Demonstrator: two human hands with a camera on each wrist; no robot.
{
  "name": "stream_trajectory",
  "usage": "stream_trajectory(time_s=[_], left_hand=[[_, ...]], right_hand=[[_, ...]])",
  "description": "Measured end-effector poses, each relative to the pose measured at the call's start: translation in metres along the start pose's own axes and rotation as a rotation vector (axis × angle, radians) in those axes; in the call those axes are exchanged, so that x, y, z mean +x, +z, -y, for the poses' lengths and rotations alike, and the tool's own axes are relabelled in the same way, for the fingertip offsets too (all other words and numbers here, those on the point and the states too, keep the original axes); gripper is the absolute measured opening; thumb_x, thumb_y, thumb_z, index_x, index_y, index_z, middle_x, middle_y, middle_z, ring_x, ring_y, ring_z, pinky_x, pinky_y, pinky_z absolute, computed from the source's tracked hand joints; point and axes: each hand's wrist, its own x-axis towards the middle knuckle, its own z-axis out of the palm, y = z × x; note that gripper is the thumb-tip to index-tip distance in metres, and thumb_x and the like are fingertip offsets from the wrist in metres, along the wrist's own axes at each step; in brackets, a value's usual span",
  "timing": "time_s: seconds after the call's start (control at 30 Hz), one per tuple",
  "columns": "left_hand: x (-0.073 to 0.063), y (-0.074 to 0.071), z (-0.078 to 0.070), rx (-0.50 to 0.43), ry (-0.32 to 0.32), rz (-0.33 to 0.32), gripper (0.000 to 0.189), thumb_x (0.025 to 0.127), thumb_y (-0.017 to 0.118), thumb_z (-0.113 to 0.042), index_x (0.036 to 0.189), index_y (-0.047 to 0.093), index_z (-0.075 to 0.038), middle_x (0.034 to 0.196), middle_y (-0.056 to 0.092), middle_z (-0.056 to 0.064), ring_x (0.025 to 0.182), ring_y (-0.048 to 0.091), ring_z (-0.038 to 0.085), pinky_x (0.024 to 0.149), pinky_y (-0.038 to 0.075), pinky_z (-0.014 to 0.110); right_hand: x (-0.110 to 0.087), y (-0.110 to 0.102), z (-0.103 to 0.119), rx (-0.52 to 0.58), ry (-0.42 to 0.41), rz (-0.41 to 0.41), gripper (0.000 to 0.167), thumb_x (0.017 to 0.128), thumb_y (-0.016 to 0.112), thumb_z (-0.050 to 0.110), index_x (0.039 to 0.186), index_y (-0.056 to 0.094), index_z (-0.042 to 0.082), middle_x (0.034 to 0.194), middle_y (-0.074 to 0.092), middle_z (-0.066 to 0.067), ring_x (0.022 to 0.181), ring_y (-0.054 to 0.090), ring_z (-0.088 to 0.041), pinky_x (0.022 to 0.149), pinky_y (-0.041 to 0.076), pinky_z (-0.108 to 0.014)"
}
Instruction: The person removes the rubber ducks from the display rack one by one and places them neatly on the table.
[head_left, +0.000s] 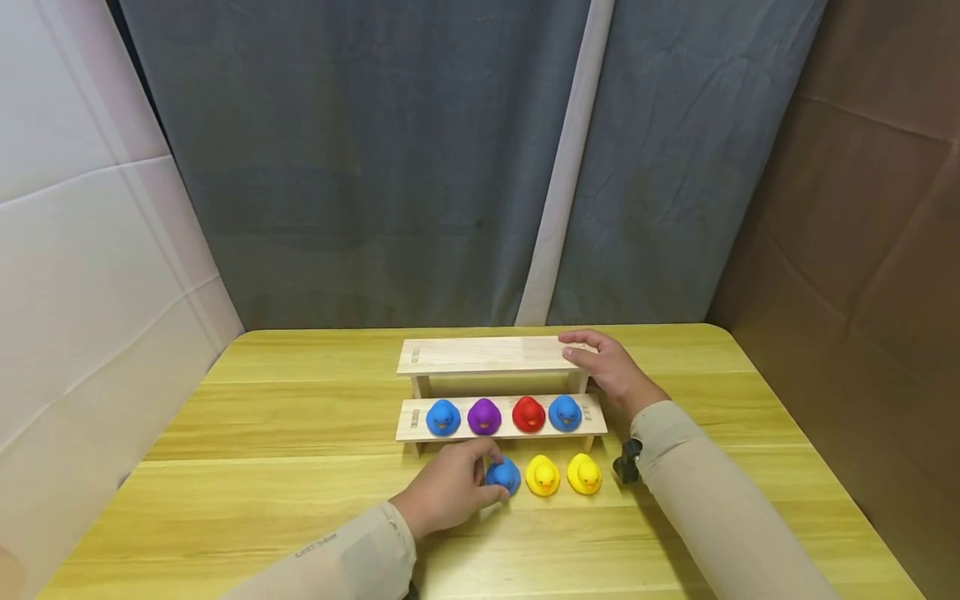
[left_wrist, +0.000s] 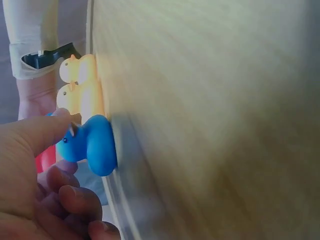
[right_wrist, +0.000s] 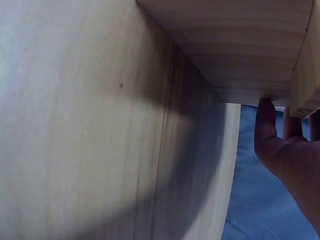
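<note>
My left hand [head_left: 452,490] pinches a blue rubber duck [head_left: 504,475] between thumb and fingers, at the left end of a front row on the table. The left wrist view shows the thumb [left_wrist: 47,129] at the duck's head and the other fingers curled below. Beside it sit two yellow rubber ducks [head_left: 542,476]. My right hand [head_left: 617,372] grips the right end of the wooden rack's upper shelf [head_left: 480,355], thumb on top; in the right wrist view its fingers [right_wrist: 266,120] reach round the rack's end.
On the lower shelf [head_left: 413,422] stand a blue duck [head_left: 443,417], a purple duck [head_left: 484,417], a red duck [head_left: 528,414] and another blue duck [head_left: 565,413]. A grey curtain [head_left: 360,167] hangs behind the wooden table [head_left: 285,433].
</note>
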Motion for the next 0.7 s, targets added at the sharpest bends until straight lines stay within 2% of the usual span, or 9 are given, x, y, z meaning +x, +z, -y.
stream_trajectory(time_s=[0.27,0.5,0.7], left_hand=[[-0.006,-0.015,-0.011,-0.058,-0.009,-0.048,0.03,0.088,0.087,-0.023,0.11,0.07,-0.013,0.07,0.049,-0.006,0.062,0.045,0.008,0.053,0.039,0.023],[-0.01,-0.041,-0.023,-0.106,-0.004,-0.131,0.025,0.09,0.085,-0.017,0.109,0.07,-0.011,0.066,0.044,-0.005,0.058,0.039,0.007,0.053,0.036,0.022],[-0.008,-0.062,-0.024,-0.108,-0.024,-0.202,0.024,0.091,0.084,-0.018,0.11,0.07,-0.011,0.065,0.045,-0.004,0.058,0.04,0.007,0.056,0.039,0.024]], right_hand=[[0.0,0.0,0.001,-0.003,0.02,-0.002,0.042,0.107,0.061,0.027,0.145,0.058,0.009,0.155,0.051,-0.017,0.135,0.054,-0.039,0.12,0.04,-0.057],[-0.002,-0.002,-0.001,0.002,0.022,0.01,0.044,0.107,0.061,0.028,0.147,0.056,0.008,0.154,0.052,-0.019,0.134,0.056,-0.039,0.118,0.041,-0.057],[-0.002,-0.006,-0.004,0.007,0.023,-0.003,0.045,0.107,0.061,0.027,0.147,0.056,0.008,0.152,0.053,-0.02,0.127,0.06,-0.036,0.116,0.044,-0.057]])
